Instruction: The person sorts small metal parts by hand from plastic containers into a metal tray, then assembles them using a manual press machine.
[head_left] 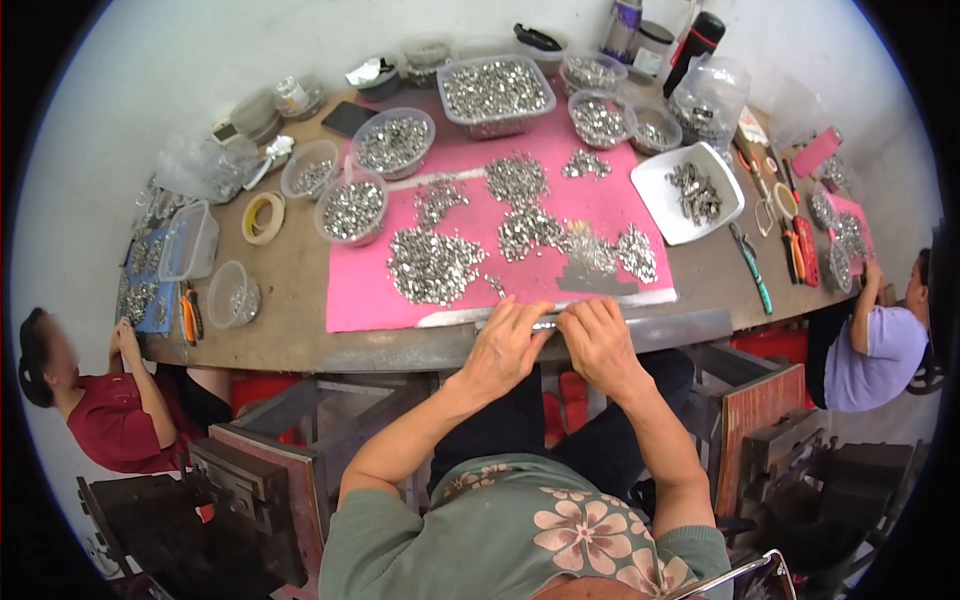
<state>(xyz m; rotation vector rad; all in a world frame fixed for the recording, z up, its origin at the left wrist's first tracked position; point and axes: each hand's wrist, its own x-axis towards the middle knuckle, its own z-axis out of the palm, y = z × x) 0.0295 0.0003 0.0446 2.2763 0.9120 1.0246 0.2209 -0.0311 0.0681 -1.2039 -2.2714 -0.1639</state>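
At the front edge of the table, my left hand (503,345) and my right hand (600,342) meet, fingers closed on a narrow shiny silver metal strip (544,324). Only its middle shows between them; the fingers cover the rest. Just beyond lies a pink mat (365,300) with several heaps of small silvery metal pieces. The largest heap (435,265) is left of my hands. A grey flat plate (597,280) sits ahead of my right hand, with a heap of fine pieces (590,250) against its far side.
Tubs of metal pieces, including a large square one (497,122), stand at the back. To the right are a white tray (652,205) and green-handled pliers (757,280); to the left, a tape roll (263,218). Two people sit at the table's left and right ends.
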